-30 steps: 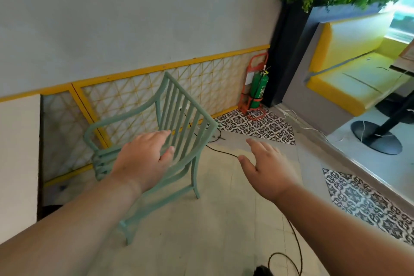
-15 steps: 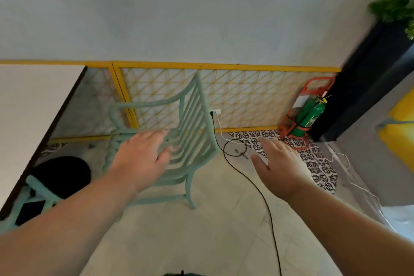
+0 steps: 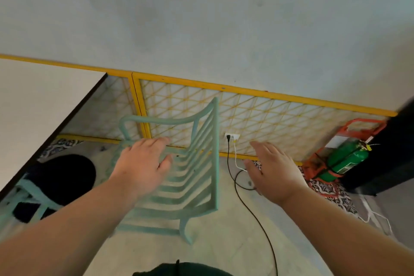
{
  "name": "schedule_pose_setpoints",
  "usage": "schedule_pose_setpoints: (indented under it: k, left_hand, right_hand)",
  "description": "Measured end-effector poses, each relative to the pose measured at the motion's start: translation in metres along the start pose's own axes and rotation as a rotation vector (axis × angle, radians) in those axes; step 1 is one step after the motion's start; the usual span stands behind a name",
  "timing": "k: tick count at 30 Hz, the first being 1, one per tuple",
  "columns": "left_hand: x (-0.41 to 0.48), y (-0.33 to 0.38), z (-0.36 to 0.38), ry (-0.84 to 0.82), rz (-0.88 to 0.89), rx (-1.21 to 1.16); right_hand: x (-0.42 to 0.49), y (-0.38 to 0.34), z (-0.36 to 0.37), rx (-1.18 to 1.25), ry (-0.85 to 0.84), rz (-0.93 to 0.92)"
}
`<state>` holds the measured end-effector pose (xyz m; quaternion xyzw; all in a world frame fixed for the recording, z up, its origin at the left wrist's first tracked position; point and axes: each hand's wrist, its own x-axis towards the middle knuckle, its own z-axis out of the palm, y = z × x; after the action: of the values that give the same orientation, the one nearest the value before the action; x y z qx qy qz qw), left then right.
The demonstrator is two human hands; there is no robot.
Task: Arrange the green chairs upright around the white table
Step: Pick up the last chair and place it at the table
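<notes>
A pale green slatted chair stands upright on the floor in front of me, its seat facing left toward the white table. My left hand hovers open over the chair's seat, fingers spread, not touching it as far as I can tell. My right hand is open to the right of the chair's backrest, apart from it. Part of a second green chair shows under the table's edge at the lower left.
The black round table base sits on the floor at left. A black cable runs from a wall socket across the floor. A green fire extinguisher in an orange stand and a black pillar stand at right.
My view has swung left and closer: the table and second chair now show more, the yellow bench is gone. Both hands stay open, held out over and beside the chair.
</notes>
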<state>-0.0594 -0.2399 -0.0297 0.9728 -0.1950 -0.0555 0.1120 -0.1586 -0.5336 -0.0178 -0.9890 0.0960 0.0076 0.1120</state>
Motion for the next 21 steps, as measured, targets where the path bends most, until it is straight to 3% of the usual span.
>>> schedule_pose_setpoints:
  k: [5,14,21]
  left_hand:
    - [0.046,0.031,0.001,0.073,-0.123,-0.022]
    - [0.084,0.123,0.059,0.103,-0.515,-0.086]
    - [0.056,0.153,0.067,0.133,-0.728,-0.106]
  right_hand:
    - [0.070,0.042,0.001,0.008,-0.058,-0.105]
    - [0.206,0.134,0.008,-0.062,-0.152,-0.452]
    - [0.258,0.121,0.010,-0.135,-0.230,-0.652]
